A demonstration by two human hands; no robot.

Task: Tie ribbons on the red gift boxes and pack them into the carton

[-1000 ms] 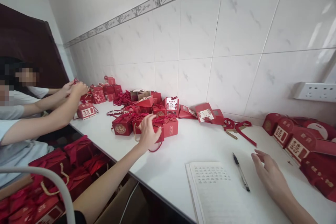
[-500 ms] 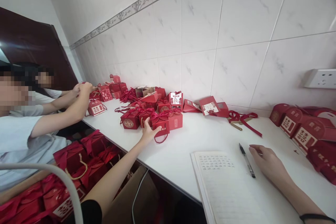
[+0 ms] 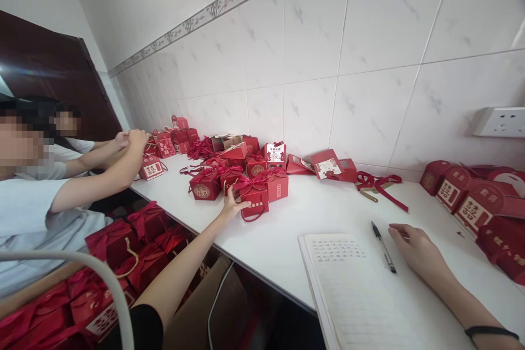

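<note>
Left hand [image 3: 233,206] touches red gift box [image 3: 256,198], can't tell if pinching; steady its sides, spare ribbon [image 3: 245,181]; right hand [image 3: 416,249] loosely spread beside pen [image 3: 384,247]

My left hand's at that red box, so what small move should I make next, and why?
Perhaps ease the red box slightly toward you with your left hand: your thumb and fingers appear to touch it, and other boxes stand close beside it.
</note>
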